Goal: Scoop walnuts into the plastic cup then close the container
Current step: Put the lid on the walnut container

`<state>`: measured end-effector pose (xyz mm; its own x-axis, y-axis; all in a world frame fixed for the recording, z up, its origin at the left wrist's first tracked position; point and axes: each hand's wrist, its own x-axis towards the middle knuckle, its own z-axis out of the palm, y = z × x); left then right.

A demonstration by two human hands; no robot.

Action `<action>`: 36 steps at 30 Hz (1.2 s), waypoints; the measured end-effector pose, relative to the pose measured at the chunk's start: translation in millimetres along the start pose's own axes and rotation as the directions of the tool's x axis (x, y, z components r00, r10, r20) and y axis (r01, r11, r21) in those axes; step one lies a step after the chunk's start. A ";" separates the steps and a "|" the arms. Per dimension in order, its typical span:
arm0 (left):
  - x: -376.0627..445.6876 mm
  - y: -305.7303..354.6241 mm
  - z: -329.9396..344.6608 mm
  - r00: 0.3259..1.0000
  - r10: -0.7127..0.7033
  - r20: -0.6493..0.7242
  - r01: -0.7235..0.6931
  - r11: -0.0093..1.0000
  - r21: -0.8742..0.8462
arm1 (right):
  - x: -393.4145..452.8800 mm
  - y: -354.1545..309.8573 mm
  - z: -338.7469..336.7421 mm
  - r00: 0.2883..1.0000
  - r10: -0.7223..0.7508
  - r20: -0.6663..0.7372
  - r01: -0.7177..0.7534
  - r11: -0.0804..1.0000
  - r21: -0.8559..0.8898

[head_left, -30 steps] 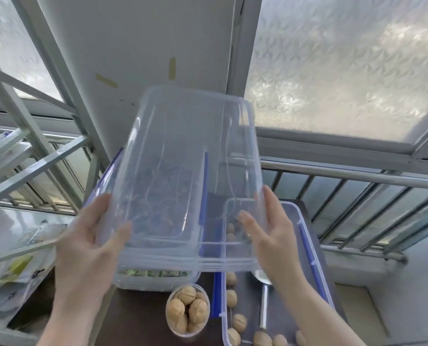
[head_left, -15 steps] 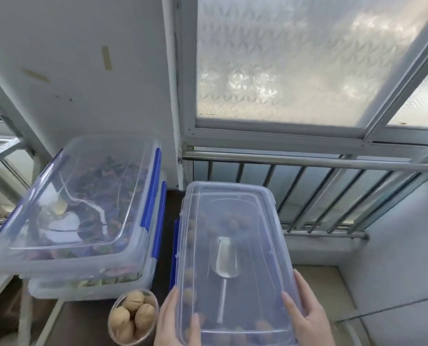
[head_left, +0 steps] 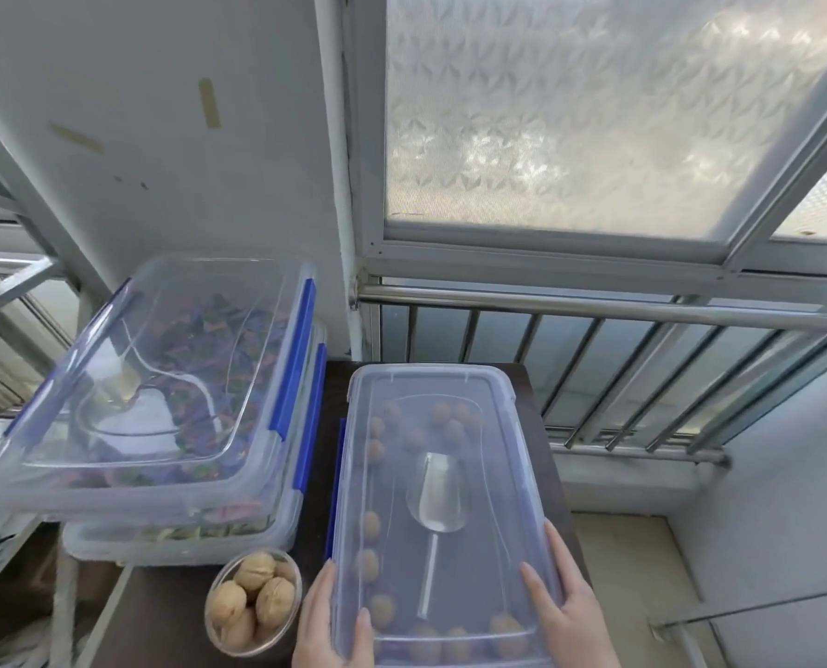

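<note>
Head view: our hands press the lid (head_left: 442, 479) onto the walnut container.
Left hand (head_left: 327, 624) and right hand (head_left: 570, 614) lie flat, fingers spread, gripping nothing; the filled plastic cup (head_left: 253, 601) stands just left.

Left hand (head_left: 327, 624) at the lower frame edge, fingers extended forward and slightly spread, thumb (head_left: 364, 631) angled inward. Right hand (head_left: 570, 602) opposite, palm turned inward, fingers straight and together, thumb (head_left: 536, 583) extended. Both hands lie flat, uncurled; wrists are cut off by the frame.
</note>
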<state>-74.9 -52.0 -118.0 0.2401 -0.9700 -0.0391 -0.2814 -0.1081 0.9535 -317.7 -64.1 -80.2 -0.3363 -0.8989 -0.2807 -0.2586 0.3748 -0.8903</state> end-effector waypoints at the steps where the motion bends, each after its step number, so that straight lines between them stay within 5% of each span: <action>1: 1.9 -1.1 0.9 0.999 -0.015 0.038 0.014 0.999 0.029 | 1.2 1.6 -0.1 1.000 0.007 -0.009 -0.007 1.000 0.000; 8: 18.5 17.0 4.0 0.980 -0.111 -0.163 0.134 0.982 0.134 | 16.9 -3.7 -6.9 0.998 0.064 0.015 -0.065 0.996 0.066; 12: 55.4 35.4 7.4 0.923 -0.383 -0.027 0.384 0.919 0.086 | 46.5 -28.0 -11.9 0.976 0.199 0.088 -0.210 0.967 0.147; 16: 87.1 40.3 5.3 0.865 -0.499 0.045 0.495 0.865 0.081 | 71.6 -31.0 -14.4 0.932 0.332 0.145 -0.344 0.937 0.068; 26: 99.0 40.6 -1.9 0.863 -0.479 0.162 0.464 0.877 0.124 | 85.5 -36.3 -18.4 0.931 0.348 0.112 -0.352 0.936 0.026; 36: 98.5 47.4 6.9 0.849 -0.484 0.212 0.421 0.862 0.282 | 73.9 -48.6 1.5 0.974 0.205 0.094 -0.202 0.978 -0.046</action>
<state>-71.0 -154.2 -78.6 0.1435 -0.8172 -0.5583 -0.4034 -0.5634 0.7210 -328.6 -149.2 -58.3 -0.2952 -0.8202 -0.4900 -0.2267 0.5584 -0.7980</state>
